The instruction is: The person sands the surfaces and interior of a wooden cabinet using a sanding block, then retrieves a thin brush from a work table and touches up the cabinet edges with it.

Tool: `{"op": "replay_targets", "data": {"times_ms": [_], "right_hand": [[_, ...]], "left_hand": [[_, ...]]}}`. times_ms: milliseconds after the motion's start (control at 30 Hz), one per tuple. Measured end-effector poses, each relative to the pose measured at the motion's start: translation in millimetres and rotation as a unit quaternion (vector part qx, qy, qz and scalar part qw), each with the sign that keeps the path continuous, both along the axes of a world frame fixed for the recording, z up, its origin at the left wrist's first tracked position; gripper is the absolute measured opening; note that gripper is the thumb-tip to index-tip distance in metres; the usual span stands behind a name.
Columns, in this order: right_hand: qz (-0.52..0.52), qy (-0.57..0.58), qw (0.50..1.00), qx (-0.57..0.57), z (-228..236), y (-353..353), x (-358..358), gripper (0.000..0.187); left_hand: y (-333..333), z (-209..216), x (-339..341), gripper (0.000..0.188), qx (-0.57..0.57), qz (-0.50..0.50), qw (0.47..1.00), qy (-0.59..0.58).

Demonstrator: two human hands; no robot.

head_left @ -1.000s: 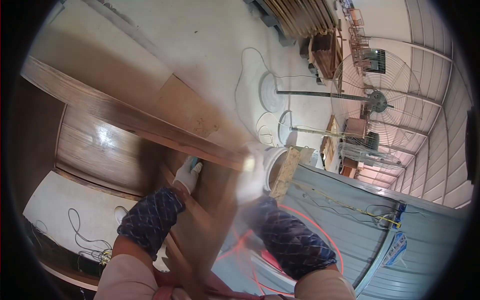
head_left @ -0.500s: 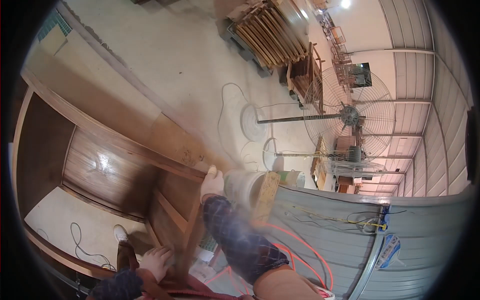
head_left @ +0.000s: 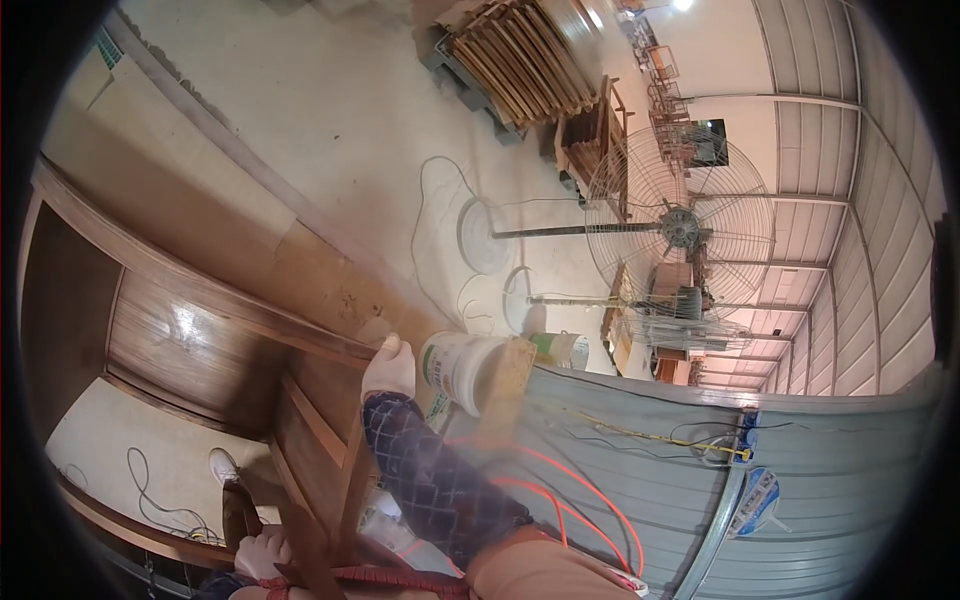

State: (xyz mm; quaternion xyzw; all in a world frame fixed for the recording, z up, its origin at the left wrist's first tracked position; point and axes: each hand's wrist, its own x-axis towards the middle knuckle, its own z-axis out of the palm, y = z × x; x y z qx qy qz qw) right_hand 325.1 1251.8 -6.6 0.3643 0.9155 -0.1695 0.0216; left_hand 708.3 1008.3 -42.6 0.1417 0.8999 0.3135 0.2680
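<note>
A brown wooden cabinet frame [head_left: 215, 290] stands on the left, with a glossy wood-grain panel [head_left: 180, 340] inside it. My right hand [head_left: 388, 367] is closed on the frame's near right corner, thumb uppermost. Any small thing under its palm is hidden. Lower down, my left hand [head_left: 262, 553] has its fingers curled beside a brown wooden piece [head_left: 310, 555]. What those fingers hold, if anything, cannot be made out. A dark red ribbed hose [head_left: 400, 578] runs below my right arm, near the lower edge.
Right of my right hand stand a white bucket [head_left: 455, 370] and a wooden board [head_left: 505, 390]. Orange hose [head_left: 600, 490] loops along grey corrugated sheeting [head_left: 640, 440]. Beyond are a large pedestal fan [head_left: 680, 228] and stacked wooden panels [head_left: 525, 65]. A white shoe [head_left: 222, 465] shows below the panel.
The whole view has shifted, with the frame and fans now further left. My right hand remains at the frame's corner. My left hand has moved lower left, its outstretched fingers now curled.
</note>
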Motion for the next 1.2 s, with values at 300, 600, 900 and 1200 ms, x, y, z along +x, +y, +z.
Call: {"op": "replay_targets", "data": {"times_ms": [300,600,900,1200], "right_hand": [[0.021,0.018,1.0,0.011,-20,18,4,0.046],[0.021,0.025,0.999,-0.002,-26,20,6,0.048],[0.017,0.01,1.0,-0.004,-20,11,5,0.051],[0.019,0.001,1.0,-0.022,-13,18,6,0.05]], "left_hand": [[42,-57,80,0.038,-0.066,0.113,0.991,0.019],[48,-74,98,0.034,-0.066,0.128,0.989,0.034],[36,-103,93,0.031,-0.043,0.115,0.987,0.099],[5,37,-46,0.05,-0.006,-0.052,0.997,0.063]]}}
